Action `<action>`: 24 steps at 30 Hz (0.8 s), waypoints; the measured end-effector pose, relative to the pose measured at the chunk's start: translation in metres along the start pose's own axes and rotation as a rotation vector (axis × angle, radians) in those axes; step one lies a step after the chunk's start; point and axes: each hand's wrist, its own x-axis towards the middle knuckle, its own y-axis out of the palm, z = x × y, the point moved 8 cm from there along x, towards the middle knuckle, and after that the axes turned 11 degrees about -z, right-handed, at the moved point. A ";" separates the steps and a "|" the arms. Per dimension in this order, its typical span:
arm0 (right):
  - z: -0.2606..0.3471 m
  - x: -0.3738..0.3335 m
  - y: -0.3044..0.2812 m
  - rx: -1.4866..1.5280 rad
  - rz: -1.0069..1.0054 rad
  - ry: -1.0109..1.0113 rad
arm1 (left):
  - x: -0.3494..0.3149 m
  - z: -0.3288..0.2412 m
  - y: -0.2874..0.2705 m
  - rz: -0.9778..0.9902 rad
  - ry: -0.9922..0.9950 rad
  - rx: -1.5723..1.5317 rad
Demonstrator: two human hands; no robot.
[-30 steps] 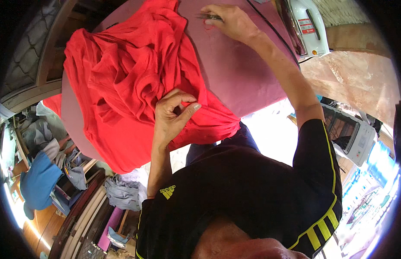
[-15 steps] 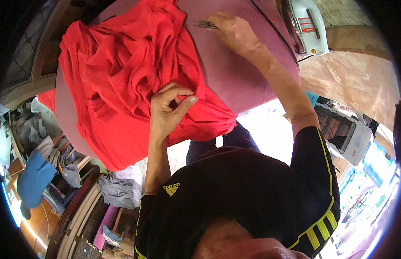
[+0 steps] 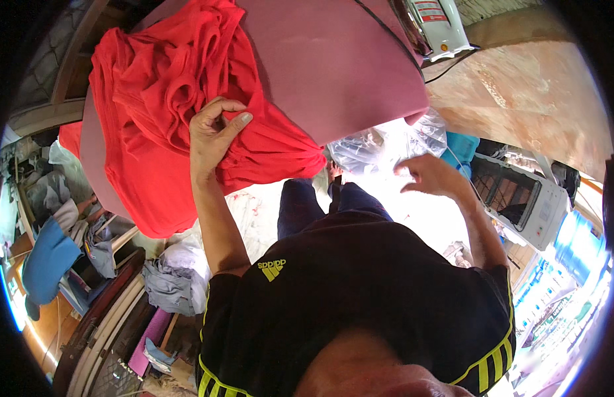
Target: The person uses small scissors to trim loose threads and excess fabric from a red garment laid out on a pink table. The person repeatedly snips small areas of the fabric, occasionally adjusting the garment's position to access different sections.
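A crumpled red knit garment point(image 3: 161, 112) lies over the left part of the pink padded table point(image 3: 307, 59), its lower edge hanging over the front. My left hand point(image 3: 213, 129) is closed on the cloth near that edge, thumb and fingers pinching a fold. My right hand point(image 3: 429, 175) is in the air off the table's front right corner, beside a clear plastic bag point(image 3: 366, 147). Its fingers are loosely bent, with a gap between thumb and forefinger, and nothing shows in them. The small metal snips are out of sight.
A white and chrome appliance point(image 3: 439, 30), shaped like an iron, stands at the far right with a black cord point(image 3: 393, 33). A white box-shaped unit point(image 3: 545, 208) is at the right. Grey cloth point(image 3: 171, 284) and a blue piece of cloth point(image 3: 52, 258) lie at the left.
My right hand has swung back from the tabletop, where it held small snips, to beyond the front right edge. My left hand keeps its pinch on the red garment. The view has shifted.
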 end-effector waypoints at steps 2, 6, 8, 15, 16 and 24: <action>0.010 0.024 -0.044 0.031 -0.185 0.197 | -0.003 0.003 -0.001 0.004 -0.030 0.035; 0.046 0.086 -0.123 -0.075 -1.039 -0.364 | -0.003 0.001 0.003 0.014 -0.051 0.101; 0.041 0.117 -0.139 -0.177 -1.218 -0.466 | -0.005 -0.005 0.005 0.019 -0.016 0.146; 0.113 0.119 -0.070 0.231 -0.465 -0.525 | -0.025 -0.004 -0.004 -0.036 0.032 0.138; 0.126 0.117 -0.065 0.318 -0.376 -0.547 | -0.023 -0.005 -0.002 -0.047 0.027 0.127; 0.196 0.202 -0.067 0.082 -0.438 -0.973 | -0.016 -0.020 0.002 -0.185 0.061 0.318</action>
